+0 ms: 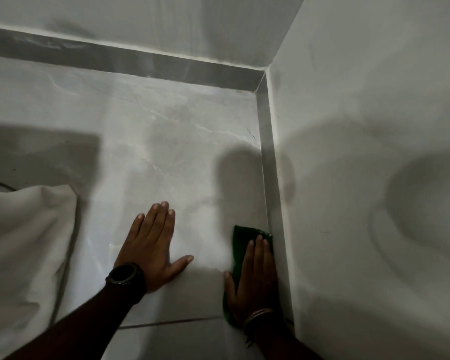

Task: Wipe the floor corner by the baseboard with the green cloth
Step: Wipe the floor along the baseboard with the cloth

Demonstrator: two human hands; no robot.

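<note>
The green cloth [240,241] lies flat on the grey tiled floor [166,152], pressed against the right-hand grey baseboard [269,157]. My right hand [255,279] rests palm down on the cloth, fingers pointing away from me, covering most of it. My left hand [153,245] lies flat on the bare floor to the left, fingers spread, with a black watch on the wrist. The floor corner [257,92], where the two baseboards meet, is further ahead of both hands.
A white fabric bundle [24,242] lies on the floor at the left. White walls [361,126] rise behind and to the right of the baseboards. A tile joint [166,322] crosses the floor near my wrists.
</note>
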